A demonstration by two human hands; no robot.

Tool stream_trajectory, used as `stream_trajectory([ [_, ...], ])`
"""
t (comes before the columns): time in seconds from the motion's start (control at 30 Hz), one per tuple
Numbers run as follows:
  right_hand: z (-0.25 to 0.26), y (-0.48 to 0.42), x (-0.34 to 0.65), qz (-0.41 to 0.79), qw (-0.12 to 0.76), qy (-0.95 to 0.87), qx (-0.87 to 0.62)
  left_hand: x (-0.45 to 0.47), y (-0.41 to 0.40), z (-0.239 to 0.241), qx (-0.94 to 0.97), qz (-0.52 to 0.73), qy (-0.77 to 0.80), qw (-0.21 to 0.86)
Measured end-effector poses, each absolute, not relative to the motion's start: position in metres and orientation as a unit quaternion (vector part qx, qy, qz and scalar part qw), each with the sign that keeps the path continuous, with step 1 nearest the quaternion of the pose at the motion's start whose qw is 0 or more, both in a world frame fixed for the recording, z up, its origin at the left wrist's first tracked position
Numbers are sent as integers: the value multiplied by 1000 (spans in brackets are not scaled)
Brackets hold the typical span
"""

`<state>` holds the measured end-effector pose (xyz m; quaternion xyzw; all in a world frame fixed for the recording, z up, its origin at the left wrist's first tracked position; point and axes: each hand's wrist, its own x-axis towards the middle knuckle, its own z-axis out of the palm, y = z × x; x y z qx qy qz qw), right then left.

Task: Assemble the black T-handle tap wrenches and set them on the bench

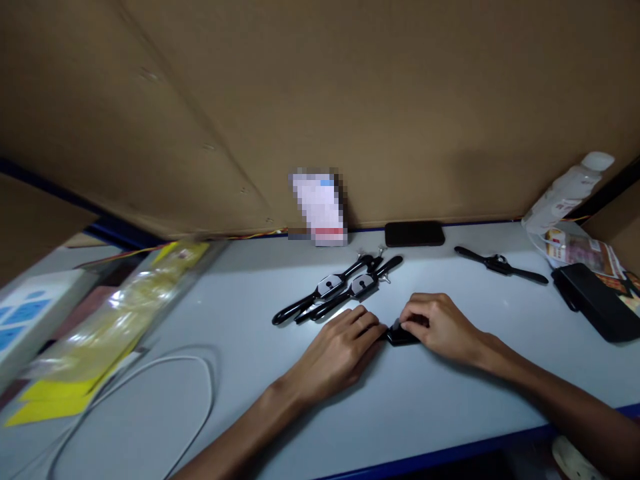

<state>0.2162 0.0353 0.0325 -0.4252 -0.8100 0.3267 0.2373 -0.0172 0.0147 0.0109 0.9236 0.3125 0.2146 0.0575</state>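
On the table before me lies a black spokeshave, mostly covered by my hands. My left hand is closed over its left handle. At its middle, the thumb and fingers of my right hand pinch a small grey part, whose exact kind I cannot make out. Just beyond my left hand, black spokeshaves with silver plates, one nearer and one farther, lie side by side, overlapping, with thumbscrews sticking up. Another spokeshave lies alone at the right, showing no silver plate.
A dark phone lies by the back board, beside a blurred upright screen. To the right are a plastic bottle, a food packet and a black case. At left lie plastic bags, a white cable and a box.
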Motion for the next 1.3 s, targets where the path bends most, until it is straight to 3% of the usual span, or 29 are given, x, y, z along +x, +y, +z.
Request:
stream_trajectory([
  [0.17,29,60,213,229,247,-822,-460,-16,14,9,923,201,321,70],
  [0.4,30,95,181,75,89,-887,-446,-15,15,9,923,197,325,62],
  [0.53,33,87,202,44,64,-882,-464,-15,15,8,928,191,318,43],
  [0.63,34,77,227,105,115,-848,-507,-14,15,8,930,198,309,30],
  [0.77,32,65,243,376,235,-735,-513,-14,15,8,932,199,303,26],
  [0.87,31,55,240,475,268,-684,-484,-14,15,9,932,197,302,24],
  [1.07,33,39,223,372,292,-748,-465,-16,15,9,933,197,299,23],
  [1.3,29,37,219,349,271,-782,-440,-16,16,8,933,202,296,22],
])
